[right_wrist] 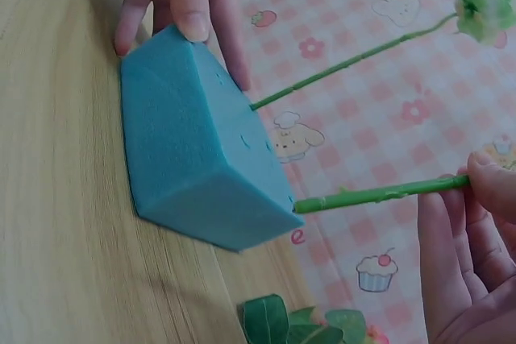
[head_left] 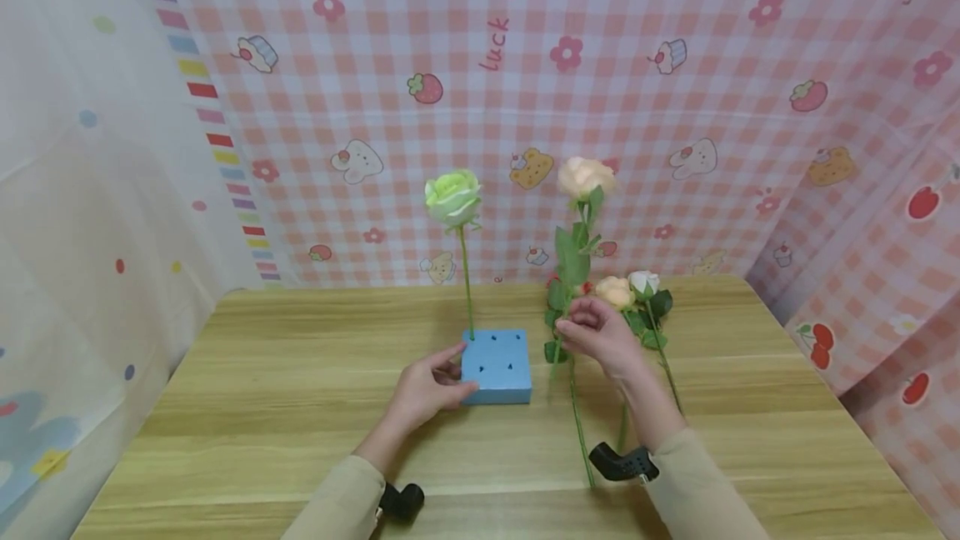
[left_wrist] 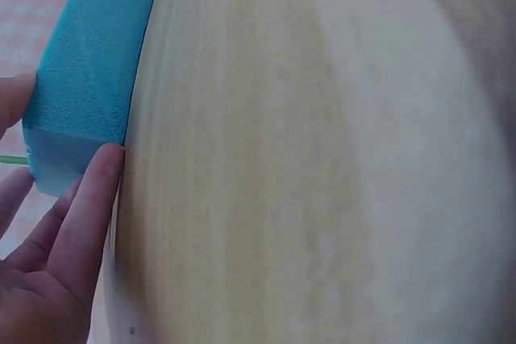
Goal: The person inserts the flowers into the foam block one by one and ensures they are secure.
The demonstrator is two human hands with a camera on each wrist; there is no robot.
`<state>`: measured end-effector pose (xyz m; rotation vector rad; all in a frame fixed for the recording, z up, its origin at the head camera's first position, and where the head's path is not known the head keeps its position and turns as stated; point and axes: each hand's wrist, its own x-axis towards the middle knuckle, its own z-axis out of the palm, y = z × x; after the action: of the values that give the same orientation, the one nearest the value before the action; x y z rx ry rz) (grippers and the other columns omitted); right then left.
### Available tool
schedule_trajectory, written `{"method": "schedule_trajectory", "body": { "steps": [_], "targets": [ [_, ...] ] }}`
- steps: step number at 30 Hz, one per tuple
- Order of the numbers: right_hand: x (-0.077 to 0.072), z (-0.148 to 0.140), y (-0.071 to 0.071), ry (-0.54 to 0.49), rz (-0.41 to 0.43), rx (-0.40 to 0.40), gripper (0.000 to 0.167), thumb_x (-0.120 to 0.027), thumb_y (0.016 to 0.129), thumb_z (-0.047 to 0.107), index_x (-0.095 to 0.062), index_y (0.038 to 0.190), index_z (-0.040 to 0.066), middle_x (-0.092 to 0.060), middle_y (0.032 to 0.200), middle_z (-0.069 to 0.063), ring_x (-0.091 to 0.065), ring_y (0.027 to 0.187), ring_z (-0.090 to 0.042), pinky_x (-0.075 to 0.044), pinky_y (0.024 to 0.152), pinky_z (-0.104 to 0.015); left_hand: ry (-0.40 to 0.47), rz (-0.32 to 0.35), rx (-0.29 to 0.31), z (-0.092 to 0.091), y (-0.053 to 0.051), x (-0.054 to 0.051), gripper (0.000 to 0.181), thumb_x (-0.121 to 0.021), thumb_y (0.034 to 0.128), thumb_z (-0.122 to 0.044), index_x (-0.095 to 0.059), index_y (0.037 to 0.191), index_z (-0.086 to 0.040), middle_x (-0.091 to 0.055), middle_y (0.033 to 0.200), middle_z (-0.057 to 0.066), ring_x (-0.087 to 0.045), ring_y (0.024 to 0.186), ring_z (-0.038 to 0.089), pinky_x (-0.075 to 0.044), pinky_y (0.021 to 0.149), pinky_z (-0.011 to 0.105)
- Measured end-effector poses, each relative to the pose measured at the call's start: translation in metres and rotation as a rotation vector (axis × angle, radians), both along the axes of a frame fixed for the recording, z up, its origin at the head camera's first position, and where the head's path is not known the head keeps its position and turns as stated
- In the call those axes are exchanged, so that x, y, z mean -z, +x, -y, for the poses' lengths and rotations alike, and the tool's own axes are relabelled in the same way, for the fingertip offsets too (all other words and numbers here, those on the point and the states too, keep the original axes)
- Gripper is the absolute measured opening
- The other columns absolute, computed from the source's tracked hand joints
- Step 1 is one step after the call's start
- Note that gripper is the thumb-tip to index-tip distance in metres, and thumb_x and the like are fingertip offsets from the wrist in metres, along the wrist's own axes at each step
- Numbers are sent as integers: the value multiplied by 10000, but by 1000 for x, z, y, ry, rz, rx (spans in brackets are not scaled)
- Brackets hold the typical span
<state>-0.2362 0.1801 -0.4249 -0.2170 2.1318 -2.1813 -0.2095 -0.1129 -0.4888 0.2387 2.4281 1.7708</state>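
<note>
A blue foam block [head_left: 497,363] with several small dark holes on top sits on the wooden table. One pale green rose [head_left: 453,198] stands upright in its back left corner. My left hand [head_left: 431,386] grips the block's left side, thumb at the front corner and fingers farther back, as the left wrist view of the block [left_wrist: 93,54] also shows. In my right hand [head_left: 600,336], thumb and fingers pinch the green stem [right_wrist: 379,193] of a peach rose [head_left: 587,179], held upright right of the block. Its cut lower end is apart from the block in the head view.
Right of the block, more artificial flowers lie on the table [head_left: 300,407]: a peach rose [head_left: 615,292], a white rose [head_left: 643,283] and red blooms partly hidden behind my right hand. Their long stems reach toward the front. A checked curtain [head_left: 465,132] hangs behind.
</note>
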Motion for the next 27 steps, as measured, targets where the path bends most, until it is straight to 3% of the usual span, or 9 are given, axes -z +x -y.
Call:
{"method": "schedule_trajectory", "body": {
  "steps": [19, 27],
  "targets": [
    [-2, 37, -15, 105, -87, 44, 320, -679, 913, -35, -479, 1155, -96, -626, 894, -51, -639, 783, -106, -606, 723, -301, -19, -15, 2, 0, -1, 0, 672, -850, 800, -228, -577, 1409, -149, -656, 1064, 109, -648, 903, 226, -602, 667, 303],
    [-7, 53, -23, 169, -164, 58, 279, -717, 891, -13, -539, 1097, -71, -615, 904, -97, -624, 778, -146, -612, 735, -345, -28, -26, -5, 0, -1, 0, 667, -855, 794, -220, -587, 1400, -140, -661, 1053, 113, -651, 890, 223, -600, 659, 305]
  ]
}}
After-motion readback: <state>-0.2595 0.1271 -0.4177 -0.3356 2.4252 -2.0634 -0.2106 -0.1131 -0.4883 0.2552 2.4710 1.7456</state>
